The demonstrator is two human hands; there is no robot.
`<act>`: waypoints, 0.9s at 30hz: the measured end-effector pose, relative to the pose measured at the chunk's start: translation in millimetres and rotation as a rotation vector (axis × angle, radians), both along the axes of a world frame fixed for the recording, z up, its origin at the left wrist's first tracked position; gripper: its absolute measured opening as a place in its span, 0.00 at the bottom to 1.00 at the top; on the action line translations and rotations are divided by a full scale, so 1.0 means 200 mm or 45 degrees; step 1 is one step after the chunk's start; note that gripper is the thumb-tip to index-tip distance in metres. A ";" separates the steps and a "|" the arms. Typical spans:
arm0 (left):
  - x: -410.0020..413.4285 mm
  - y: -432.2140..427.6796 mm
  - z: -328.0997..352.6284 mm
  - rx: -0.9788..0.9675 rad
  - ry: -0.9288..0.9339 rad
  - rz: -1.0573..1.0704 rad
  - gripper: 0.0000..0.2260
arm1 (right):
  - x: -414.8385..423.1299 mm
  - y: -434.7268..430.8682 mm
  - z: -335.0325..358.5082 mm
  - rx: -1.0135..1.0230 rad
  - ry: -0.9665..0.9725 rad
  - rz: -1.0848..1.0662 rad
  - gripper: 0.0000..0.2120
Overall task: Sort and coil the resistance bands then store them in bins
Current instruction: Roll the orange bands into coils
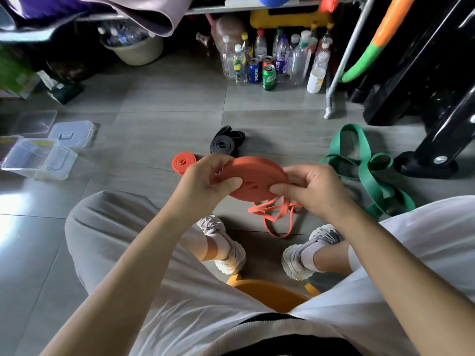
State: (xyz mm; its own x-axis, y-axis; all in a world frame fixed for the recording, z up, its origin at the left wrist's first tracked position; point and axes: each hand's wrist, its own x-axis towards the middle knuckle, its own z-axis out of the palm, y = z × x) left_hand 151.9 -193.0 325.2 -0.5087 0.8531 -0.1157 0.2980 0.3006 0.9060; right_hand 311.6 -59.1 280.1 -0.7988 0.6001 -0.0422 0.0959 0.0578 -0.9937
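Clear bins (38, 158) sit on the floor, far left. Next a small orange coil (183, 161) & a black coil (223, 145) lie on the floor, close together. In the middle, up off the floor, the left hand (205, 178) grips the big orange coil (253, 179), thumb on top, fingers curled behind. The right hand (311, 186) pinches its other side w/ bent fingers. A loose orange tail (277, 214) hangs below. A green band (367, 170) lies messy at right.
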 end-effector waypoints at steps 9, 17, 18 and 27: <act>0.07 0.09 0.00 -0.375 0.951 -0.346 0.14 | -0.02 0.01 0.02 0.615 -0.418 0.110 0.07; 0.02 0.05 -0.01 -0.021 0.267 -0.073 0.07 | 0.06 0.03 0.01 0.062 -0.040 0.086 0.13; 0.01 0.04 -0.01 0.041 0.100 -0.014 0.09 | 0.05 0.03 0.02 -0.008 0.029 0.063 0.12; 0.08 0.01 -0.04 0.355 -0.702 0.354 0.10 | -0.02 0.03 0.12 0.085 0.248 -0.094 0.10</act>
State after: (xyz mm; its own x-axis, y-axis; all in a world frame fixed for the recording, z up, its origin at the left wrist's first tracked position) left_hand 168.5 -191.5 317.5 -0.6434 0.7345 -0.2158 -0.2848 0.0321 0.9581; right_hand 307.9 -52.5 303.5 -0.7419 0.6535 0.1503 -0.0908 0.1242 -0.9881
